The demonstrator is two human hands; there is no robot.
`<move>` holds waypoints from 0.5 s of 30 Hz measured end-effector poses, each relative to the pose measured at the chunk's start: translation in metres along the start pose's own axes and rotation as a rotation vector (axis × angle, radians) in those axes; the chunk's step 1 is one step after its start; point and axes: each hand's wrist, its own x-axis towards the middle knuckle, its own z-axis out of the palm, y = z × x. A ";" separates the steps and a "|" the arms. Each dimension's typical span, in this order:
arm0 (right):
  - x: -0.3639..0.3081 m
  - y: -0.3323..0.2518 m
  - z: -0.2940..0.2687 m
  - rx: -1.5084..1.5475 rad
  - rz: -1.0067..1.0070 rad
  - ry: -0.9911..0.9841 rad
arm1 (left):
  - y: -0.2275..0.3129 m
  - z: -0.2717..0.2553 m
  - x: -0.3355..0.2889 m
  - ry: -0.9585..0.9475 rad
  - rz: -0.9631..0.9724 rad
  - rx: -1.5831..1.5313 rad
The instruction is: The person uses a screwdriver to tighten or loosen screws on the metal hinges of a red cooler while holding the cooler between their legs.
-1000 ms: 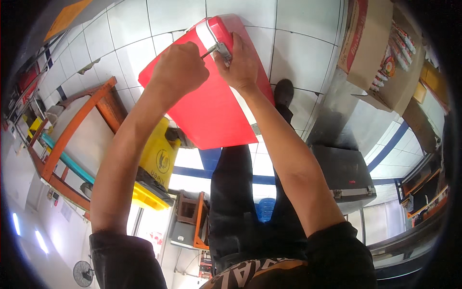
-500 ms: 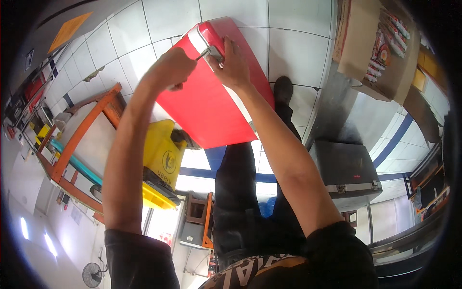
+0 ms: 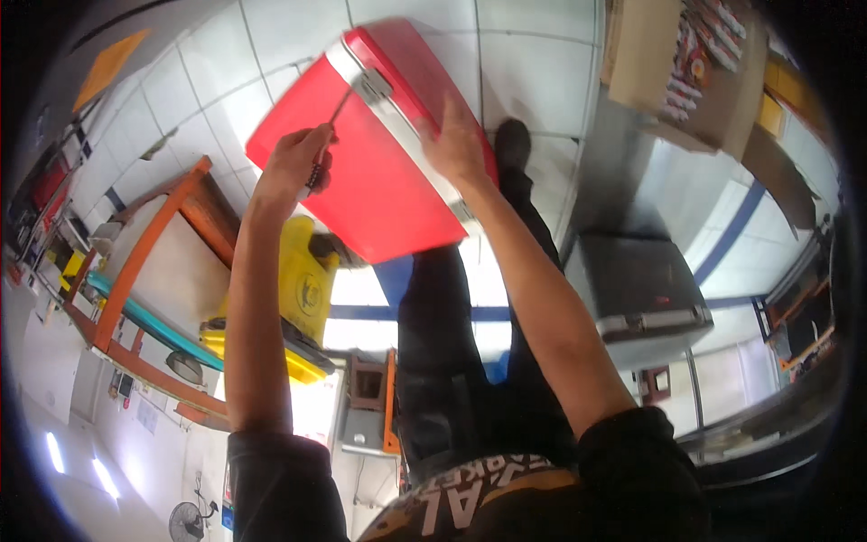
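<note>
A red hard-sided box [image 3: 334, 163], like a cooler, stands tilted in front of me with a pale metal band around its rim. Near the band's far end sits a metal latch [image 3: 372, 86]; a second latch [image 3: 462, 210] is at the near end. My left hand [image 3: 296, 163] is closed around the handle of a screwdriver [image 3: 340, 108], whose thin shaft points up at the far latch. Whether the tip touches the latch I cannot tell. My right hand [image 3: 456, 149], somewhat blurred, lies on the box's right side by the band, thumb and fingers apart.
A dark grey box [image 3: 637, 280] with metal latches stands right of my legs. Upper right is a cardboard carton [image 3: 664, 72] of wrapped packets. On the left are a yellow plastic bucket [image 3: 307, 275] and an orange-framed cart [image 3: 149, 271]. White tiles [image 3: 528, 54] cover the floor.
My left hand has drawn back from the far latch toward me, showing more of the screwdriver. My right hand has slid off that latch, nearer me along the rim. The whole view has shifted slightly.
</note>
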 end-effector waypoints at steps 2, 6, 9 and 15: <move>-0.037 0.030 -0.026 0.008 0.118 -0.006 | -0.046 0.014 -0.023 0.033 0.044 -0.066; -0.110 0.112 -0.067 -0.053 0.312 -0.015 | -0.140 0.051 -0.055 -0.032 0.056 -0.305; -0.153 0.112 -0.073 -0.141 0.379 -0.213 | -0.215 0.081 -0.079 -0.053 0.059 -0.472; -0.187 0.104 -0.041 -0.041 0.314 -0.169 | -0.300 0.117 -0.110 -0.118 -0.067 -0.254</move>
